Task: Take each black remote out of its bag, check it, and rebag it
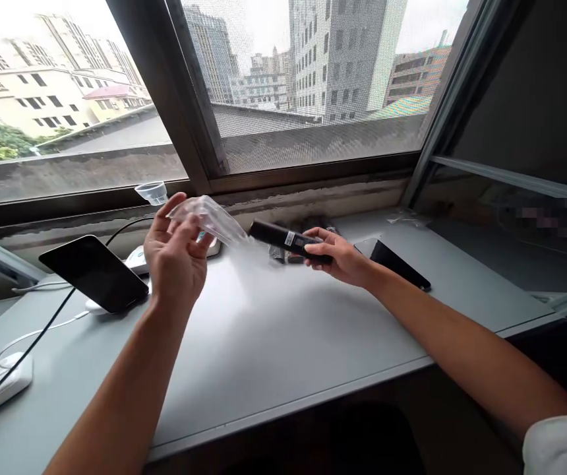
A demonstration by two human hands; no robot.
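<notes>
My left hand [175,247], raised over the left part of the desk, pinches a clear plastic bag [220,223]. The bag droops to the right, and its lower end is blurred. In my right hand [337,255] is a black stick-shaped device [272,233] with a small white label, tilted with its far end up to the left. That end is close to the bag; I cannot tell whether they touch. My fingers wrap round the device's near end. Behind it lie small dark packets [293,254], partly hidden.
A black phone or tablet [94,272] leans on a stand at the left. A white power strip [4,382] and cables lie near it. To the right rests a black flat object [398,264]. A clear plastic cup [152,192] sits by the window frame. The grey desk [283,343] ends at a front edge.
</notes>
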